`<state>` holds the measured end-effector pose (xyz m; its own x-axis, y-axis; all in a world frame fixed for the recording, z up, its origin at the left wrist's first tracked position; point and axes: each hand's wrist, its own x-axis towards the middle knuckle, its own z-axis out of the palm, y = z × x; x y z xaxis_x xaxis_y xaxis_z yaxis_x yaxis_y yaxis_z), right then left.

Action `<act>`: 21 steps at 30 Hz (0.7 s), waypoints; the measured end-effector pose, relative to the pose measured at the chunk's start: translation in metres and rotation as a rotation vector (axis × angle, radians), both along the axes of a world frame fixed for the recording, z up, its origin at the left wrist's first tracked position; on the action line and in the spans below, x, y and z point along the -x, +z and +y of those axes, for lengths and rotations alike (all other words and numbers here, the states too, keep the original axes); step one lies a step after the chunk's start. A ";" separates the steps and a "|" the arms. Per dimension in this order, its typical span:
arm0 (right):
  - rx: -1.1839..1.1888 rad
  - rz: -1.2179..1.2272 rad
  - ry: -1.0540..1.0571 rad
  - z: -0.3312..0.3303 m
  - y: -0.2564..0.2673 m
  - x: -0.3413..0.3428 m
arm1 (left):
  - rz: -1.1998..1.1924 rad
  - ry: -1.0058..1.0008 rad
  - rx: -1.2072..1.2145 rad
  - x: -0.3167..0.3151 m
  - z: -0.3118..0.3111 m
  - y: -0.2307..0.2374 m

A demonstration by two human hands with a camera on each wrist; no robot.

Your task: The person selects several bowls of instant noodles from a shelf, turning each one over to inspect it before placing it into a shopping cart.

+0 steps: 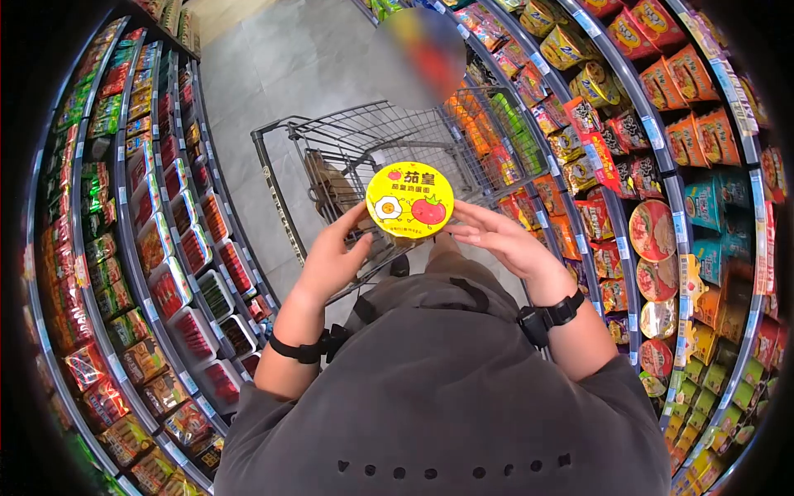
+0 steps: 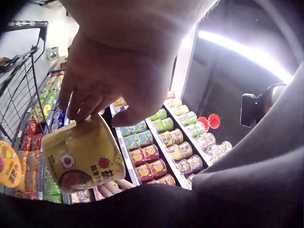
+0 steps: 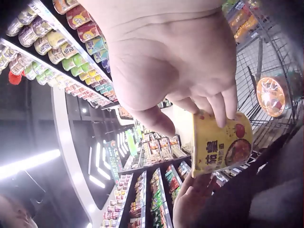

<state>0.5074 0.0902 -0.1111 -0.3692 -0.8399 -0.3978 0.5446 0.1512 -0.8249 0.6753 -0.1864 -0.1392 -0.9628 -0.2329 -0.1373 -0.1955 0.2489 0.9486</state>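
In the head view, a yellow instant noodle cup (image 1: pixel 408 199) is held up in front of the body, between both hands. Its lid faces up and shows a cartoon egg and a tomato. My left hand (image 1: pixel 337 255) holds the cup's left side with its fingers, the thumb standing off towards the body. On the opposite side, the fingers of my right hand (image 1: pixel 509 240) lie against the cup wall. From the right wrist view, the right fingers (image 3: pixel 216 107) bend over the wall near the printed label. The left wrist view shows the cup (image 2: pixel 85 156) tilted below the left fingers.
A wire shopping cart (image 1: pixel 364 140) stands just ahead, with a brown item (image 1: pixel 331 182) in it. An orange-rimmed round tub (image 3: pixel 271 96) overlaps the cart's wires. Packed shelves (image 1: pixel 190 248) line the left side, noodle shelves (image 1: pixel 653 165) the right. Grey floor (image 1: pixel 256 83) runs ahead.
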 end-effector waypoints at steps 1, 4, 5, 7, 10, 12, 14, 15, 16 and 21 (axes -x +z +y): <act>0.011 -0.008 0.016 -0.002 -0.003 0.008 | -0.034 0.012 0.019 0.005 -0.001 -0.005; -0.010 -0.029 0.031 -0.006 -0.018 0.035 | -0.074 0.051 -0.032 0.027 -0.002 -0.019; -0.012 -0.040 0.028 -0.007 -0.024 0.045 | -0.017 0.074 -0.026 0.036 -0.001 -0.028; -0.016 -0.031 0.059 -0.007 -0.034 0.067 | -0.093 0.117 -0.116 0.056 -0.001 -0.040; -0.021 -0.058 0.057 -0.007 -0.052 0.102 | -0.225 0.201 -0.268 0.094 -0.001 -0.055; -0.035 -0.089 0.052 -0.006 -0.067 0.127 | -0.323 0.182 -0.246 0.123 -0.003 -0.073; -0.065 -0.100 0.035 -0.006 -0.088 0.150 | -0.295 0.227 -0.319 0.154 0.003 -0.087; -0.112 -0.109 0.013 -0.007 -0.096 0.161 | -0.369 0.253 -0.369 0.171 0.003 -0.097; -0.118 -0.135 0.004 -0.006 -0.111 0.171 | -0.447 0.282 -0.417 0.186 0.002 -0.109; -0.263 -0.307 -0.141 -0.008 -0.177 0.205 | -0.547 0.192 -0.276 0.243 0.005 -0.204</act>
<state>0.3023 0.0826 -0.2878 -0.3039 -0.6452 -0.7010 0.7894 0.2414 -0.5644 0.4325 -0.1814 -0.3433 -0.6809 -0.2803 -0.6766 -0.6863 -0.0782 0.7231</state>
